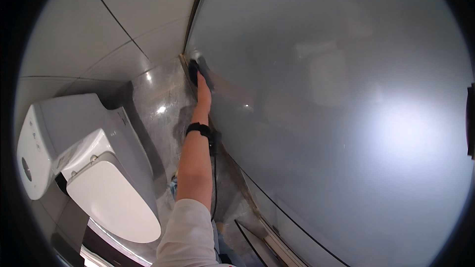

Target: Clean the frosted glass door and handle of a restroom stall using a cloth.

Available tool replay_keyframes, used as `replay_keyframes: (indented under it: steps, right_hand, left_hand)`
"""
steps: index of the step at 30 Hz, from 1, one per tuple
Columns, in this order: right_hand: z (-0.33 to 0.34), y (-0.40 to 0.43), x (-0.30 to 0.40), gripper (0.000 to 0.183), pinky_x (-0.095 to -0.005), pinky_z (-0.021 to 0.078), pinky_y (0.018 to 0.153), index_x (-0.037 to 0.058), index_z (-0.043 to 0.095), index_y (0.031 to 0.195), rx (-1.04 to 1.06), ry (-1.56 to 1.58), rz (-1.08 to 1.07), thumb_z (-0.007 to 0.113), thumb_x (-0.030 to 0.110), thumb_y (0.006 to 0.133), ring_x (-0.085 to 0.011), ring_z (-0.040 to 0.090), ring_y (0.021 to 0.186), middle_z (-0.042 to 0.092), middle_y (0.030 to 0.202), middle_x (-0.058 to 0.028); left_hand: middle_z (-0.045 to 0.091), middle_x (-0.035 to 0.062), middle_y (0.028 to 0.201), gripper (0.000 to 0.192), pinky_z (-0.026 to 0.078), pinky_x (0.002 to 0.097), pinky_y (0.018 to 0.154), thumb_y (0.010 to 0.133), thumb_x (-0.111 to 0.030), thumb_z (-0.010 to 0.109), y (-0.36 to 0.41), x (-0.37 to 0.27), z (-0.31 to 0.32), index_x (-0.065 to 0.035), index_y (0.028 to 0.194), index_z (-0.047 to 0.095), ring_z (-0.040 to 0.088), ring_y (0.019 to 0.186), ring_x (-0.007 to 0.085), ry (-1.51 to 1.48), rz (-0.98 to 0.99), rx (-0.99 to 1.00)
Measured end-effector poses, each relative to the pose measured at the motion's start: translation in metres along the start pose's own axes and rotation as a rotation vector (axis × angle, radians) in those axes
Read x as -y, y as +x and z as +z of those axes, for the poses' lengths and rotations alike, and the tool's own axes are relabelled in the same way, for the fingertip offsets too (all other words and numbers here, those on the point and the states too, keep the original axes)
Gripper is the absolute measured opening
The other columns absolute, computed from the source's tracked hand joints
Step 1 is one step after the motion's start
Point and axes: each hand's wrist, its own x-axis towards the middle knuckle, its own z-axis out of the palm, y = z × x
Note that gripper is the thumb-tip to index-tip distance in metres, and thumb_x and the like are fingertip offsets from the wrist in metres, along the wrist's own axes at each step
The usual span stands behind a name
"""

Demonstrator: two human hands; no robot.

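My left arm reaches far forward from the bottom of the view, in a pale short sleeve. My left hand (202, 91) is low, by the foot of a smooth grey panel (304, 126). It holds a small black object (193, 72), perhaps a cloth or pad, at the panel's bottom edge near the corner. The fingers are mostly hidden, and a blurred reflection of hand and object shows in the panel. A black strap (199, 128) with a dark device circles the forearm. My right hand is out of view.
A white toilet (115, 200) with its lid down stands at the left, beside a pale tiled wall (92, 26). A dark cable (215, 189) hangs below the forearm strap. Wet-looking grey floor (163, 89) lies between toilet and panel. A dark fitting (470, 122) sits at the far right.
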Motion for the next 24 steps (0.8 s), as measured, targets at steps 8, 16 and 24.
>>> replay_keyframes:
  steps: [8,16,24]
  right_hand:
    - [-0.015,0.000,0.002,0.078,-0.0341,0.0431,0.071,0.0083,0.017,0.140,0.017,0.004,0.110,0.057,-0.001,0.073,-0.0189,0.039,0.084,0.036,0.102,-0.0086]
    - [0.000,0.000,-0.011,0.069,-0.0432,0.0392,0.080,0.0023,0.021,0.134,0.058,-0.084,-0.117,0.058,0.005,0.077,-0.0220,0.039,0.086,0.035,0.101,-0.0084]
    - [0.048,-0.005,-0.006,0.052,-0.0477,0.0329,0.090,-0.0045,0.038,0.121,-0.183,-0.473,-0.391,0.061,0.020,0.081,-0.0339,0.045,0.097,0.044,0.111,-0.0186]
  left_hand:
    - [0.015,0.0125,0.149,0.068,0.015,0.0341,0.110,0.095,-0.049,0.025,-0.153,0.215,0.008,-0.0041,0.145,0.011,0.016,0.137,0.0266,-0.067,-0.375,-0.015]
    - [0.011,0.0171,0.150,0.061,0.011,0.0374,0.111,0.098,-0.037,0.029,-0.280,0.164,0.064,-0.0007,0.144,0.012,0.012,0.138,0.0297,0.066,-0.118,0.013]
    - [0.014,0.0251,0.147,0.059,0.015,0.0452,0.109,0.093,-0.027,0.042,-0.391,-0.032,0.129,0.0027,0.140,0.023,0.013,0.136,0.0408,0.283,0.764,0.174]
